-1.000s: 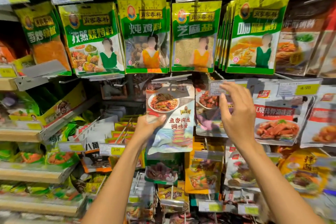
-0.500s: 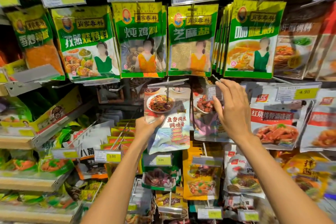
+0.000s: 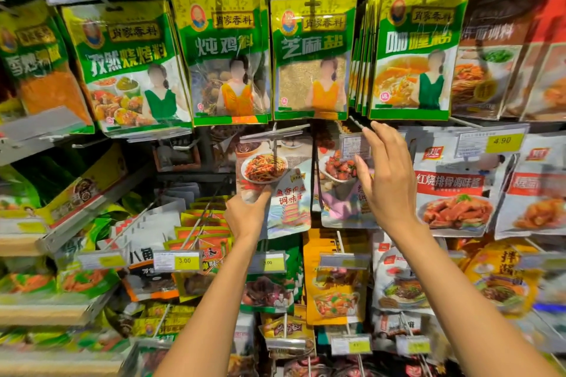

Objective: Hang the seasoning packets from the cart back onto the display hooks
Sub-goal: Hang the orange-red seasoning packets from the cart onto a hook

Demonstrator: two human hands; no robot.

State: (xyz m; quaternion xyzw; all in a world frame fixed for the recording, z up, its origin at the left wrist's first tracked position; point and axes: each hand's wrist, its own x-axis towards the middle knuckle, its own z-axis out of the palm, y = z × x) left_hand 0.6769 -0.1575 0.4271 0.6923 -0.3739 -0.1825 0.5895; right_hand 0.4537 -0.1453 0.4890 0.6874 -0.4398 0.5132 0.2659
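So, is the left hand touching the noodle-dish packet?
Touching. Head view: the left hand pinches the noodle-dish packet at its lower left edge, thumb on front.

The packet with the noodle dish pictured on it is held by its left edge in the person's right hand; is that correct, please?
Not quite: in the head view the left hand holds the packet by its left edge. The right hand is raised beside it, near a small price tag.
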